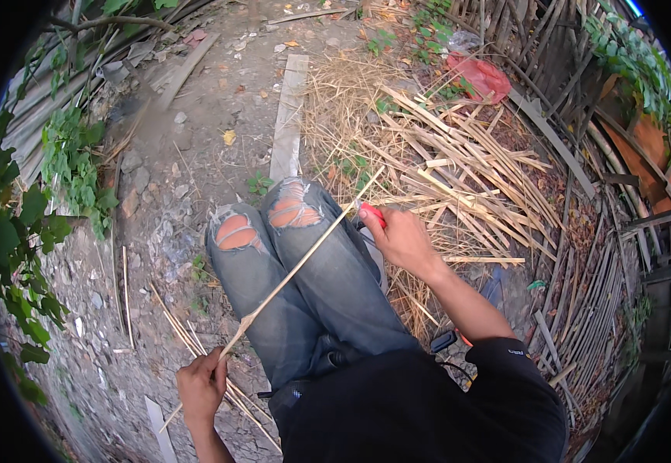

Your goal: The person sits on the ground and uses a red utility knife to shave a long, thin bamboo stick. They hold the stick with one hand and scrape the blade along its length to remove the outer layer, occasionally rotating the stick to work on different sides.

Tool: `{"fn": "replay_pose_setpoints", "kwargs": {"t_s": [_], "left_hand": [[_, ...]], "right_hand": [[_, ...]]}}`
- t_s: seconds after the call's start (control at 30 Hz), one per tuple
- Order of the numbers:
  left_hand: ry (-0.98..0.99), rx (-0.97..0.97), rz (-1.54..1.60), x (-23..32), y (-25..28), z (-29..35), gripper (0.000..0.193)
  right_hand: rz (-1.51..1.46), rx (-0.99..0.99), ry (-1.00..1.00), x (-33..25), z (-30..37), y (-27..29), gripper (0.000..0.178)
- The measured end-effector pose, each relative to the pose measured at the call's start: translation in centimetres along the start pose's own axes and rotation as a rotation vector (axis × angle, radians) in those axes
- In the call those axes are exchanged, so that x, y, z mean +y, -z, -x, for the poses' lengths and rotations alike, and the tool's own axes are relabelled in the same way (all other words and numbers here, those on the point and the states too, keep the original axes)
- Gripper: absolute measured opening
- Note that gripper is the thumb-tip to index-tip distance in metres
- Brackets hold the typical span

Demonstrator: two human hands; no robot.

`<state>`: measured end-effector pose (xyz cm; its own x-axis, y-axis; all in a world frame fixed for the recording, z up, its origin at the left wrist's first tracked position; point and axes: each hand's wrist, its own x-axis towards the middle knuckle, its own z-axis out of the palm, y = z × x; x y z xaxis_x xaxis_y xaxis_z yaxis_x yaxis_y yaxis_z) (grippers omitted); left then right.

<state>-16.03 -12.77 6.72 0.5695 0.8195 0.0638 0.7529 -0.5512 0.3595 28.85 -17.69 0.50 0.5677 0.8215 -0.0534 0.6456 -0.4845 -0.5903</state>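
A long, thin bamboo strip (302, 264) slants across my thighs, from lower left to upper right. Its lower part is gripped in my left hand (201, 386), fingers closed round it, and the tail pokes out below the fist. My right hand (403, 241) is wrapped round a red-handled knife (372, 214) beside my right knee. The short blade meets the strip near its far end; its exact edge is too small to make out. Under the strip are my ripped jeans (273, 293).
Split bamboo strips (466, 174) lie heaped at the right on dry straw (335, 100). A flat plank (288, 116) lies ahead of my knees. More thin strips (181, 324) rest by my left leg. Red plastic (480, 77) sits at far right, near a stick fence (574, 85).
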Motion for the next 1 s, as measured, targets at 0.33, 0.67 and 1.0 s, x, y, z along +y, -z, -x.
{"fn": "replay_pose_setpoints", "kwargs": {"t_s": [0.33,0.67,1.0], "left_hand": [[0.004,-0.014,-0.019,-0.3,-0.2,-0.2,0.02],[0.028,-0.017,-0.017,-0.8,-0.2,1.0,0.022],[-0.036,0.054,-0.12,-0.3,-0.5,0.7,0.027]], "right_hand": [[0.064,0.022,0.251,-0.4,1.7,-0.9,0.071],[-0.124,0.02,0.078,-0.5,0.4,0.3,0.07],[-0.746,0.084,-0.225,7.9,-5.9,1.4,0.07]]}}
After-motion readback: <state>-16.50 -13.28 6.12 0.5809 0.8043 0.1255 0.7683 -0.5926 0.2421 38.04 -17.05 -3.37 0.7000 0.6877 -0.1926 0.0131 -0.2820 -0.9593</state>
